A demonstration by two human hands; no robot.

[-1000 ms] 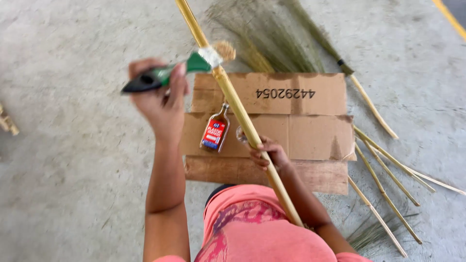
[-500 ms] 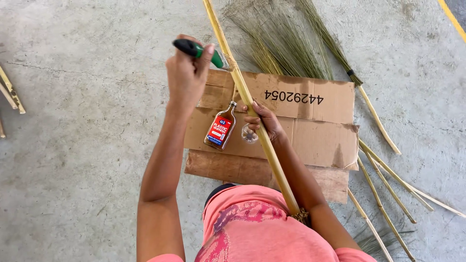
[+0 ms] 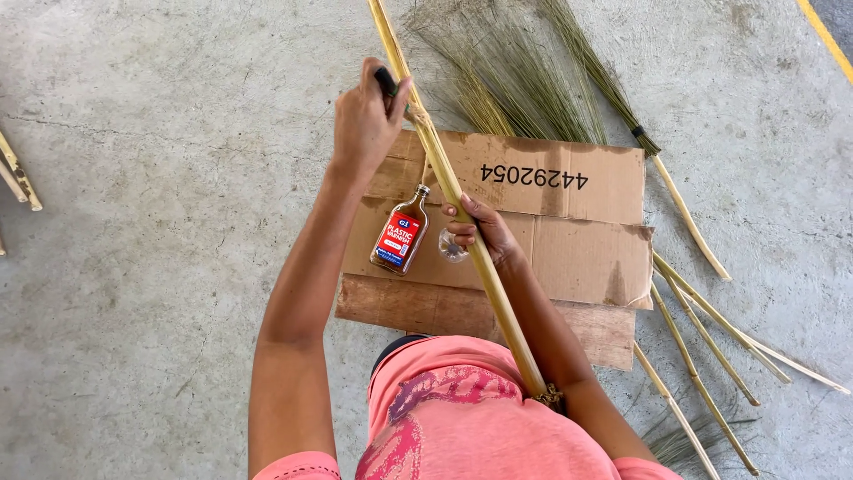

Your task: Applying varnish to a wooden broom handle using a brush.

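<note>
Closest to me is the person's pink shirt (image 3: 462, 427), and from it a long bamboo pole (image 3: 462, 209) runs up and away over the concrete floor (image 3: 151, 267). Its near end is tucked against the body and I cannot see how it finishes, beyond a bit of twine at the waist.

The right hand (image 3: 475, 233) is about midway along the pole, fingers closed around it, steadying it. Just beside that hand, on flattened cardboard (image 3: 569, 249), lies a small flat bottle (image 3: 402, 238) of brownish liquid with a red label, and something small and clear sits between bottle and hand; I cannot tell what it is.

Farther up, the left hand (image 3: 366, 120) is clamped on a dark-handled tool (image 3: 387, 82), pressed against the pole. Only the black tip of it shows above the fingers, so whether it is a brush or something else is hidden.

As for progress, I would judge the pole is being coated partway along; I cannot make out which stretches are done, since the colour looks even throughout.

Beyond the cardboard lie grass broom heads (image 3: 524, 80) fanned out, and to the right several thinner sticks (image 3: 711, 347), some running out of sight.
</note>
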